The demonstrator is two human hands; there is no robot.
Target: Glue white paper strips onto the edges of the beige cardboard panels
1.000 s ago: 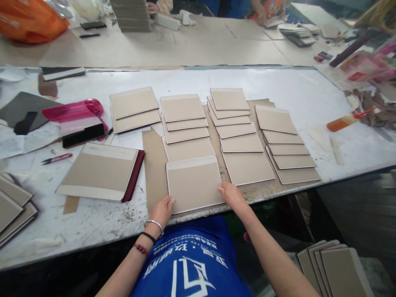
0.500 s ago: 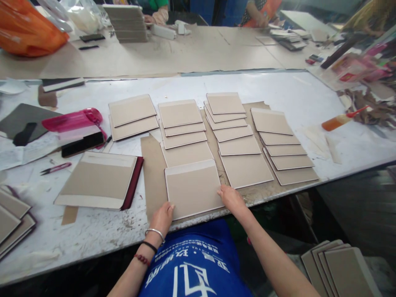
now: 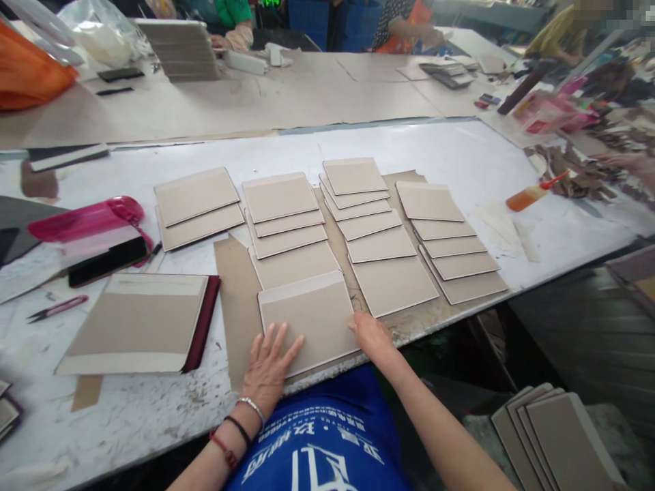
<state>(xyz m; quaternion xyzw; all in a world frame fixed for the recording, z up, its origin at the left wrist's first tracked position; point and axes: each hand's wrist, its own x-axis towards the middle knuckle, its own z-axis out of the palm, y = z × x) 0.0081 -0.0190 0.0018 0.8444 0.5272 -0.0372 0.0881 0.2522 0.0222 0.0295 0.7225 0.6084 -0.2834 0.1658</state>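
**One front panel [image 3: 312,310] lay at the table's [image 3: 460,150] near edge**

Your left hand [image 3: 269,365] spread its fingers wide over the panel's near left corner. Your right hand [image 3: 372,335] touched its right edge, fingers drawn in narrow; whether they pinched it, I could not tell. Two others formed the leftmost group [image 3: 197,196], five the rightmost group [image 3: 450,245]. Toward the table's left end lay one maroon-edged board [image 3: 133,324], one phone [image 3: 108,262] and one pair of snips [image 3: 59,308]; toward the right end, one orange bottle [image 3: 526,198].
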